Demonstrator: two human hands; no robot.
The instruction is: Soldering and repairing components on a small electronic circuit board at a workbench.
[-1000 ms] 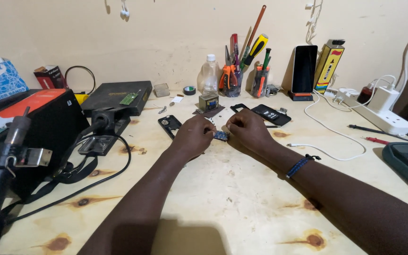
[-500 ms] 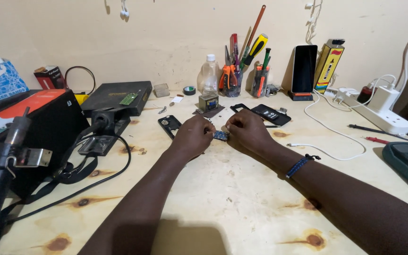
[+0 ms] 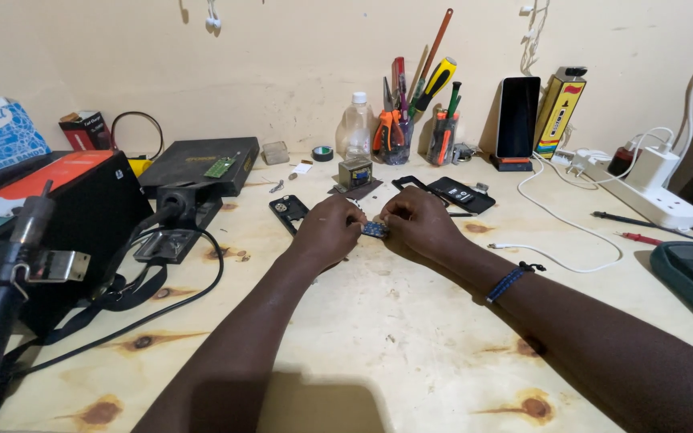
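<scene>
Blue circuit board (image 3: 374, 229) between both hands.

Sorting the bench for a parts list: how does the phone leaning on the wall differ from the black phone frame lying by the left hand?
The black phone leaning on the wall stands upright in a small stand with a whole, dark glossy face; the black phone frame lies flat on the pale wooden table, opened, insides showing. The upright phone stands far from both hands; the frame lies just beside the left hand. Both are black and rectangular.
</scene>
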